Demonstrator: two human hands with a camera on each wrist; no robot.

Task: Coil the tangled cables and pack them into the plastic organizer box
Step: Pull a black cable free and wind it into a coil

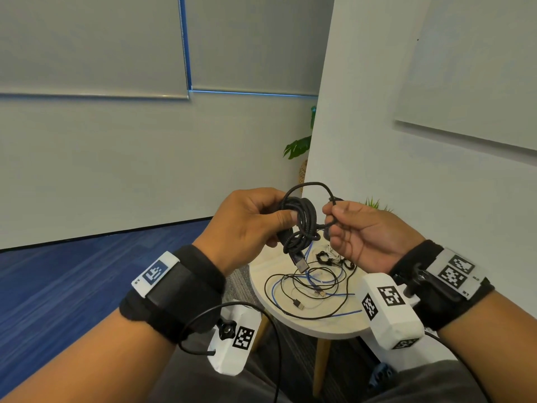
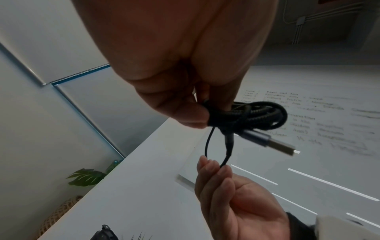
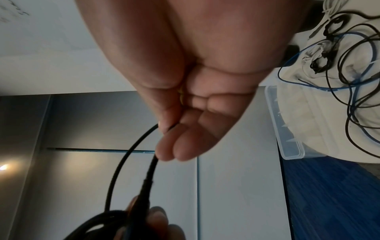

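Above a small round worktop (image 1: 293, 322), the left hand (image 1: 247, 225) grips a coiled black braided cable (image 1: 299, 225), its fingers curled round the loops, while the right hand (image 1: 366, 231) pinches the cable's loose end. Tangled cables (image 1: 308, 289) lie on the worktop beside a clear plastic organizer box (image 3: 287, 123).

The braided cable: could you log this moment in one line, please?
left hand: holds braided cable coil | right hand: pinches its free end | box: unpacked

A green leafy plant (image 1: 299, 145) stands behind the white wall (image 1: 363, 112); blue carpet (image 1: 72, 271) below.
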